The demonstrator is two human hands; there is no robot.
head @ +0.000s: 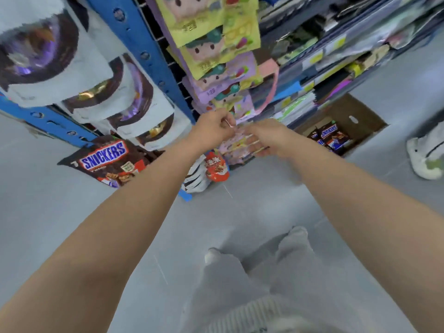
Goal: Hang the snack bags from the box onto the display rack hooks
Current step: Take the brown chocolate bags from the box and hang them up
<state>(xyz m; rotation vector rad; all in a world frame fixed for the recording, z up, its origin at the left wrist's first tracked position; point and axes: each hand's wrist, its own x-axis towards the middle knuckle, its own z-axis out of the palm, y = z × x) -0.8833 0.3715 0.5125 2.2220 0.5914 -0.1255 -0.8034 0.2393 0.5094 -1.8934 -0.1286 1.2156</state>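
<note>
While the pink snack bag (236, 143) is held low against the display rack (133, 37), just under a column of hanging pastel bags (216, 51), its top edge is pinched by the left hand (212, 127) and its face is supported by the spread, fairly straight fingers of the right hand (263, 138). The hanging step is judged to be in hand: the bag's top must next be slipped onto a hook, hidden here, before it is let go. The box (360, 109), with Snickers bags (332, 137) inside, is seen on the floor nearby.

Pink snack bag (235, 145) in left hand (213, 127)
</note>
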